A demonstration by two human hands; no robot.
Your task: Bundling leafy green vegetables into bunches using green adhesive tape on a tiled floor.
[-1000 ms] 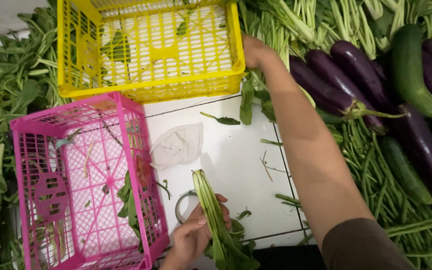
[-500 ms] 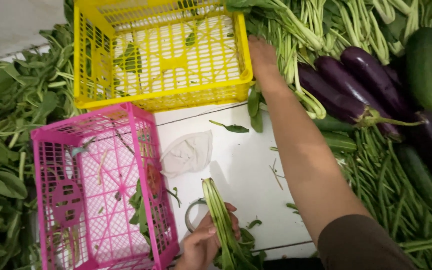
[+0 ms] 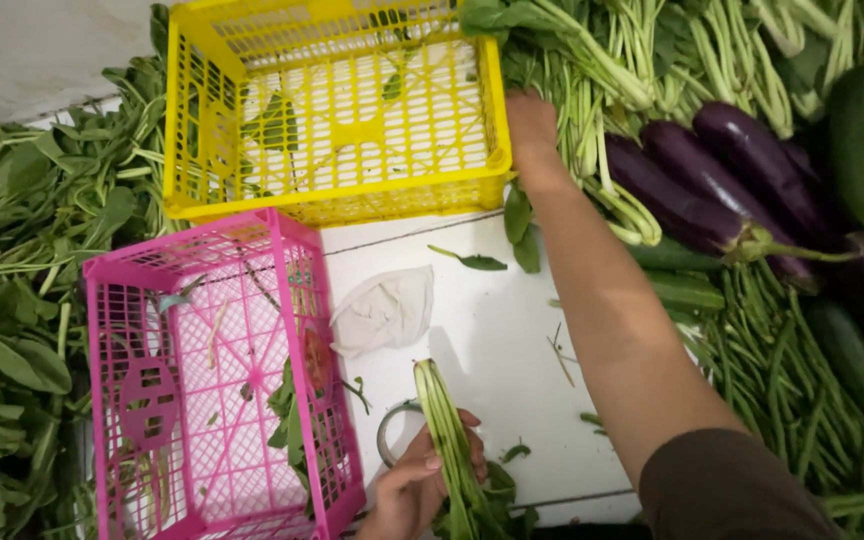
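**Greens Bundle Held Beside the Pink Crate**

Loose leafy greens (image 3: 12, 330) are heaped to the left of the pink crate (image 3: 214, 380), and a yellow crate (image 3: 337, 105) is set just behind it. Just right of the pink crate, the bundle of green stems (image 3: 444, 430) is gripped by the left hand (image 3: 414, 490), fingers closed around its lower part. A crumpled cloth (image 3: 384, 310) is seen beside the crate's right wall. Farther right, the right hand (image 3: 532, 125) is pressed into a pile of stemmed greens (image 3: 612, 60); its fingers are hidden, so its grip cannot be told. Eggplants (image 3: 712, 180) are laid beyond. The bundle is judged light, limp and easily bruised, best grasped around the stalks.
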